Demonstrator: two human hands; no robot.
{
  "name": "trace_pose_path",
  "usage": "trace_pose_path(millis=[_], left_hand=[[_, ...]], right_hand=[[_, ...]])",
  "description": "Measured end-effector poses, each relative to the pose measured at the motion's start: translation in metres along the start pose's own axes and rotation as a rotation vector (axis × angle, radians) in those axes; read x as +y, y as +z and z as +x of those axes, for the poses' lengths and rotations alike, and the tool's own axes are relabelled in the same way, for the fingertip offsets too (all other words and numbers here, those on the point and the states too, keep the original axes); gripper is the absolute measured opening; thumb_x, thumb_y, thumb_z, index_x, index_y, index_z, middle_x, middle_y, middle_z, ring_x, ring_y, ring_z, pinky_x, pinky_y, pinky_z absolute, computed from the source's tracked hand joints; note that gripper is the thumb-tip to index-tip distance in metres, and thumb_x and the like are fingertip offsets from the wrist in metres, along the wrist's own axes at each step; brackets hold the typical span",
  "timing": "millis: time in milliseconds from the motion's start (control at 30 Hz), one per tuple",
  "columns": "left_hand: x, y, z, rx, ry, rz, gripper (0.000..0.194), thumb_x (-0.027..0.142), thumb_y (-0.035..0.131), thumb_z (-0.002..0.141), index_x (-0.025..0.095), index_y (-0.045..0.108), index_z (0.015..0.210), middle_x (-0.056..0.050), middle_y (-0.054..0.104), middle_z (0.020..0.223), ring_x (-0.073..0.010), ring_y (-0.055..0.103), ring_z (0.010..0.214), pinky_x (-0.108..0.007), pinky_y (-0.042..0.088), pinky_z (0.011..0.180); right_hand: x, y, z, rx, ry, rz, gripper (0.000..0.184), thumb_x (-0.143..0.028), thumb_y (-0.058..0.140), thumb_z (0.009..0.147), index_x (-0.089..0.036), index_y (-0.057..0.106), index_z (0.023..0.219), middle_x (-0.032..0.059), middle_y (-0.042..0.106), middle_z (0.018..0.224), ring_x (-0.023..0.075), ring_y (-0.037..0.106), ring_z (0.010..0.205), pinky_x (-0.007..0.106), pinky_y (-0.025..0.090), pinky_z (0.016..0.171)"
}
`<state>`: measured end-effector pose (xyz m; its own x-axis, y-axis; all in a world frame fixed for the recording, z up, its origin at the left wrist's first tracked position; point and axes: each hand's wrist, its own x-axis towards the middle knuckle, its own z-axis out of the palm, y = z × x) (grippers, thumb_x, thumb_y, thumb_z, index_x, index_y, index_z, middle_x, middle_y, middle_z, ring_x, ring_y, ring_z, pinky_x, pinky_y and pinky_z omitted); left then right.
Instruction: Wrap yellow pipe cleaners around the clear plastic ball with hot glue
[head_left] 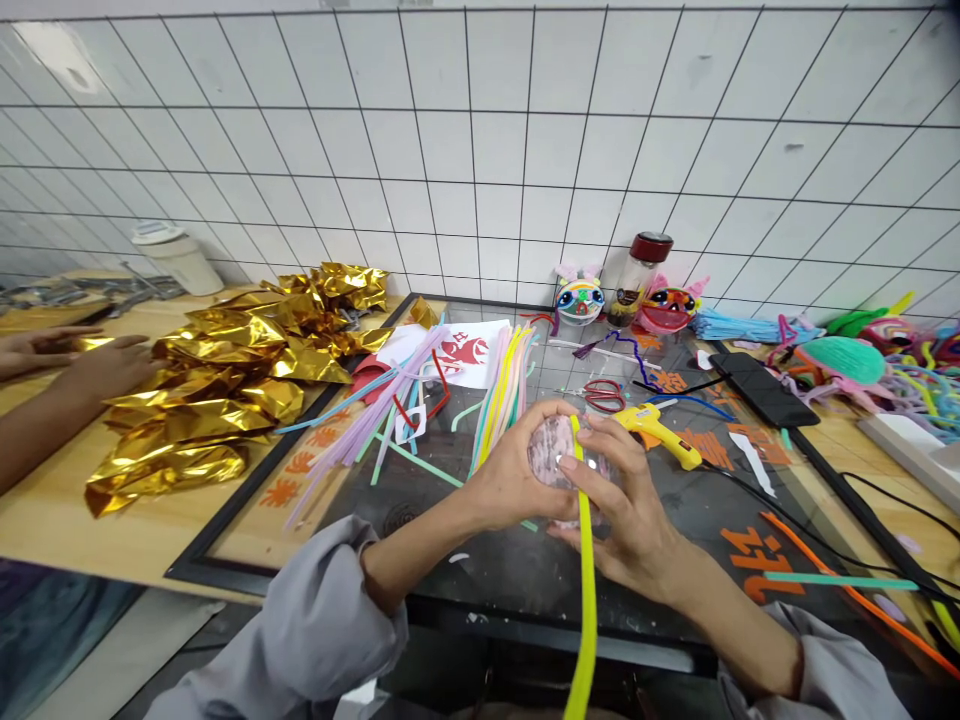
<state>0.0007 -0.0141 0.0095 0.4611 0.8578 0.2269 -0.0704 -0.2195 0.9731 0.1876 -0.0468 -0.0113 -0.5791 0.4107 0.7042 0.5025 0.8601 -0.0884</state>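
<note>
A small clear, round plastic piece with pinkish patches point(553, 455) is held up over the dark mat between my two hands. My left hand point(502, 475) is closed around its left side. With my right hand point(630, 500), I press a yellow pipe cleaner point(585, 570) against the piece; the strip's long end hangs down toward me. Just behind my right hand lies a yellow hot glue gun point(660, 432). Beyond it are red-handled scissors point(604, 395). Several pastel pipe cleaners point(501, 390) lie bunched behind my left hand.
Gold foil point(247, 370) covers the left side, where another person's hands point(112, 355) work. Finished colourful figures point(580, 297) and a red-lidded jar point(637, 280) stand along the tiled wall. A black phone point(765, 388) lies at right. The glue gun's cord point(795, 525) runs right.
</note>
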Motion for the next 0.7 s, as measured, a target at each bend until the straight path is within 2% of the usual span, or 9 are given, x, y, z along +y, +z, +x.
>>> trace_pose_path(millis=[267,533,700], left_hand=[[-0.0059,-0.0021,0.0,0.001,-0.008,-0.003,0.074,0.018,0.082,0.052,0.022,0.051,0.119,-0.002,0.058,0.107,-0.0173,0.054,0.09,-0.027,0.044,0.08],[-0.0014,-0.0006,0.0008,0.001,-0.007,-0.042,0.074,0.022,0.085,0.05,0.02,0.052,0.116,-0.001,0.056,0.102,-0.0151,0.051,0.086,-0.025,0.043,0.077],[-0.001,0.0001,0.0008,-0.003,-0.007,-0.061,0.071,0.019,0.084,0.05,0.02,0.052,0.114,0.0,0.054,0.1,-0.014,0.05,0.084,-0.024,0.043,0.074]], right_hand=[[-0.0006,-0.001,0.0021,-0.012,-0.009,-0.006,0.075,-0.018,0.069,0.085,-0.019,0.03,0.15,0.0192,0.028,0.15,0.0355,0.025,0.146,0.059,0.034,0.116],[-0.0016,-0.0017,0.0019,0.039,-0.013,0.044,0.084,-0.017,0.071,0.083,-0.022,0.026,0.153,0.0151,0.036,0.138,0.0362,0.031,0.142,0.063,0.034,0.114],[-0.0019,-0.0007,0.0032,0.041,-0.011,0.025,0.082,-0.018,0.072,0.083,-0.022,0.028,0.152,0.0142,0.038,0.134,0.0362,0.031,0.141,0.062,0.036,0.113]])
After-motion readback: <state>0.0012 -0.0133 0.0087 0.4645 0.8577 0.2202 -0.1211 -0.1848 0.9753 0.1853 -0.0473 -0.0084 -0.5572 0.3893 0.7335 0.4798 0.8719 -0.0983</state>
